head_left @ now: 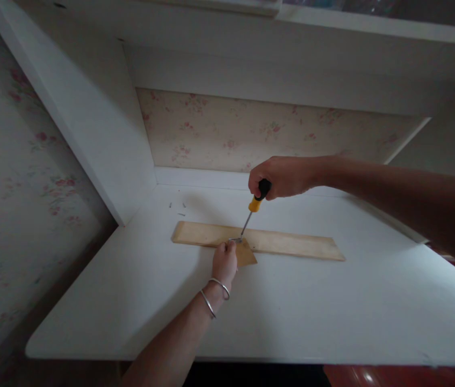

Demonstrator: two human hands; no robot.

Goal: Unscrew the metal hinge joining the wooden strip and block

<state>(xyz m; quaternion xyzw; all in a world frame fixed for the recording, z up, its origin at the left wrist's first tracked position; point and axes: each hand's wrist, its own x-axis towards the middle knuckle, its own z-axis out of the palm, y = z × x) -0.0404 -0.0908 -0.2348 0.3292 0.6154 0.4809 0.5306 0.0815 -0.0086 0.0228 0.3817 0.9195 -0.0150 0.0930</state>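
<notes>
My right hand (277,177) is wrapped round the black and yellow handle of a screwdriver (255,204). The shaft slants down to the left, its tip at a small silvery metal piece (235,239). My left hand (225,259), with two bangles at the wrist, pinches by that metal piece; the fingertips partly hide it. Under and beside the left hand is a small flat tan piece (247,255), its material unclear, overlapping the front edge of a long pale wooden board (295,244). The board lies flat across the white desk.
Several small screws or nails (181,214) lie on the white desktop (291,312), behind the board's left end. A white side panel (90,107) rises at the left, and a shelf (251,59) overhangs the back. Floral wallpaper (227,131) shows behind.
</notes>
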